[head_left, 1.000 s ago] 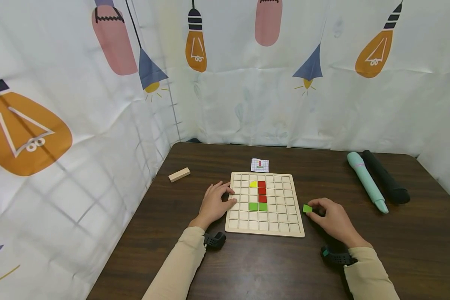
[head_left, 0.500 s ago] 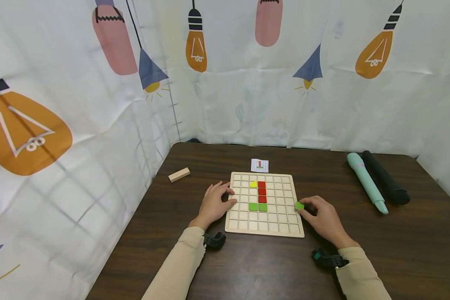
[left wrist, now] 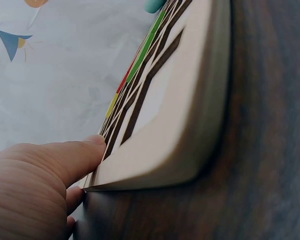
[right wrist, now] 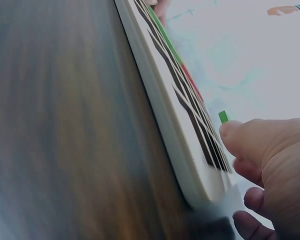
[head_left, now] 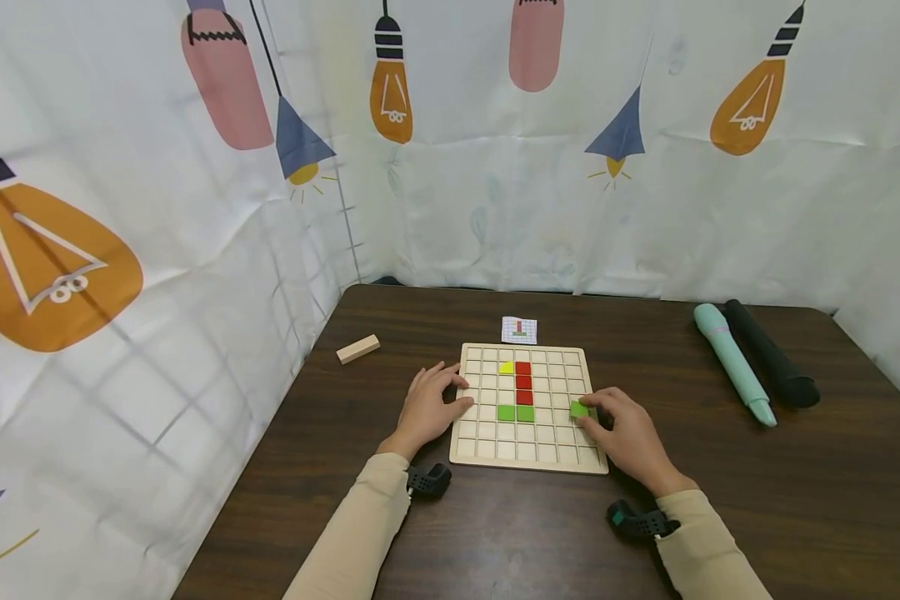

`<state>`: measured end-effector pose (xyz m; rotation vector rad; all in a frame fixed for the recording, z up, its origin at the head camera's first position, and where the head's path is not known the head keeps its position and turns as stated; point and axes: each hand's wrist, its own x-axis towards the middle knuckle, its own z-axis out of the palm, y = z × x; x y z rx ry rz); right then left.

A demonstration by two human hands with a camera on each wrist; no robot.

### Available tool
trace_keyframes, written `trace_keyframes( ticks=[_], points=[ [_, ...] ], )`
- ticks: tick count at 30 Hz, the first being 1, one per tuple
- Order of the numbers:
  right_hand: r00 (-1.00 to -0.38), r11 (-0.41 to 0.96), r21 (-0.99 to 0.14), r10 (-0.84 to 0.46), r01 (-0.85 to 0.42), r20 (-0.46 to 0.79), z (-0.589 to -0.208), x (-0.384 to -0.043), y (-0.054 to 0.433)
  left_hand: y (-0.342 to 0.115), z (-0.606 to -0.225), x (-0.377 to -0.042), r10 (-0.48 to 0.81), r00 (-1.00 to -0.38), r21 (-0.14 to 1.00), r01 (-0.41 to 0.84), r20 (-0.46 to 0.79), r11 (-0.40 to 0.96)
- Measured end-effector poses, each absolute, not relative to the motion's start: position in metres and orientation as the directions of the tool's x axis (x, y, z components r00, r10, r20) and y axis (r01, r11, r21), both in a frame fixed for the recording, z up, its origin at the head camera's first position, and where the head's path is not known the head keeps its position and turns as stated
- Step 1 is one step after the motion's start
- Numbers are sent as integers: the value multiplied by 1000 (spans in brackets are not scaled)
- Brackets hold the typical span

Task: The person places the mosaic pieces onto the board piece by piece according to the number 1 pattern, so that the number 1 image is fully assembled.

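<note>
My right hand point(head_left: 630, 433) pinches a green square tile point(head_left: 579, 409) between thumb and fingertips, over the right side of the wooden grid board point(head_left: 528, 467). In the right wrist view the tile point(right wrist: 223, 116) shows as a small green block beyond the thumb, above the board's surface. On the board sit a yellow piece point(head_left: 506, 368) with a slanted side, a column of red tiles point(head_left: 523, 382) and two green tiles point(head_left: 515, 413) side by side. My left hand point(head_left: 429, 408) rests at the board's left edge, thumb point(left wrist: 80, 155) on the rim, fingers spread.
Behind the board lies a small printed card point(head_left: 520, 330) with a coloured grid pattern. A plain wooden block point(head_left: 358, 349) is at the back left. To the right lie a mint-green umbrella-like object point(head_left: 735, 365) and a black cylindrical one point(head_left: 772, 354). A patterned curtain point(head_left: 487, 208) hangs behind the table.
My right hand has moved left with the green tile, from the table beside the board to over the board's right columns. The left hand and the other pieces have stayed put.
</note>
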<state>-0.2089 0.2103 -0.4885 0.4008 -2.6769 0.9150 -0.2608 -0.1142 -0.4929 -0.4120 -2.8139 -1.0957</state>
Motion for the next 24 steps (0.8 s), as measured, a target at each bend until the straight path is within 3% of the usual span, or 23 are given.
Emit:
trace_keyframes(
  ticks=[24],
  points=[
    [-904, 774, -505, -200, -382, 378, -487, -210, 176, -114, -493, -261, 223, -953, 652, 302, 205, 695]
  ],
)
